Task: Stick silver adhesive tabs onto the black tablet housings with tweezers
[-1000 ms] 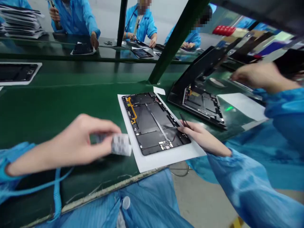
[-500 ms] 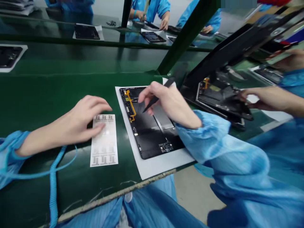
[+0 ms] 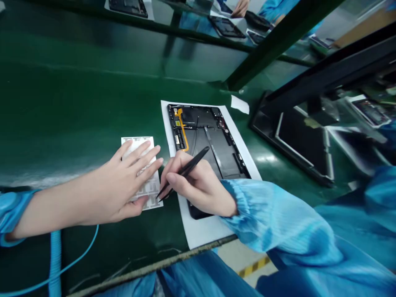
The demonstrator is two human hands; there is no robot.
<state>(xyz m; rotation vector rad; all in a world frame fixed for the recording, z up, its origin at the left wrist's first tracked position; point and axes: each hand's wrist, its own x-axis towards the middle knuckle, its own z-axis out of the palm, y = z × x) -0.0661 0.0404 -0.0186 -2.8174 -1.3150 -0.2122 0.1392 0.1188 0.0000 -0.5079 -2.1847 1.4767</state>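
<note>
My left hand (image 3: 131,181) lies over a white sticker sheet (image 3: 126,144) printed with grey shapes, its fingers spread and covering much of the sheet. Black tweezers (image 3: 192,163) are held in my right hand (image 3: 198,181), their tips at the sheet's lower right corner. Under and behind that hand is an opened tablet (image 3: 204,117) with a black interior, an orange flex cable (image 3: 183,134) and a grey strip down the middle. It rests on white paper (image 3: 198,233); my right hand and sleeve hide its lower part.
A small white paper piece (image 3: 240,104) lies beyond the tablet. To the right stands a black frame fixture (image 3: 297,140) under a dark beam. A blue coiled cord (image 3: 55,260) hangs near my left wrist. More tablets (image 3: 227,27) and a co-worker's hand (image 3: 240,7) appear at the back.
My right hand has moved with the tweezers from above the tablet down and left to the sheet. My left hand has come down flat onto the sheet. The view has shifted.
</note>
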